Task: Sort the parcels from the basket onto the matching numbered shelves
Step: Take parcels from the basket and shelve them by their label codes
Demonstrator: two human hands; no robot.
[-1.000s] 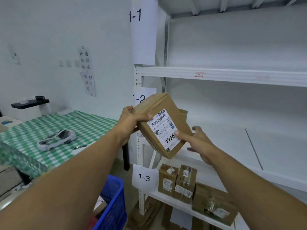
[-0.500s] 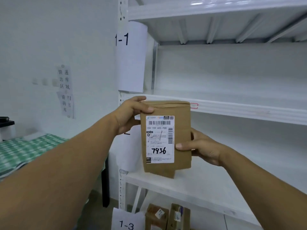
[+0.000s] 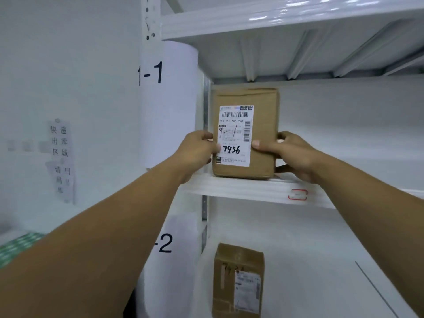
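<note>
Head view: brown parcel (image 3: 261,138) upright at front edge of upper shelf (image 3: 241,189), beside "1-1" sign (image 3: 169,99), label "7936" facing camera. Left hand (image 3: 197,152) grips parcel's left edge, thumb on label. Right hand (image 3: 289,154) grips right edge, thumb across front. Second parcel (image 3: 238,281) stands on lower shelf (image 3: 309,260).

Bare forearms (image 3: 103,239), L hand (image 3: 198,153), R hand (image 3: 297,156).

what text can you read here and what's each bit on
"1-1": paper sign on the shelf post.
"-2", partly cut off: lower paper sign.
"7936", handwritten, and "15H 159 A05 PDD": label on the held parcel.
"快递出库区域": wall notice; the sheet under it is blurred.
lower parcel: sticker too blurred to read.
</note>
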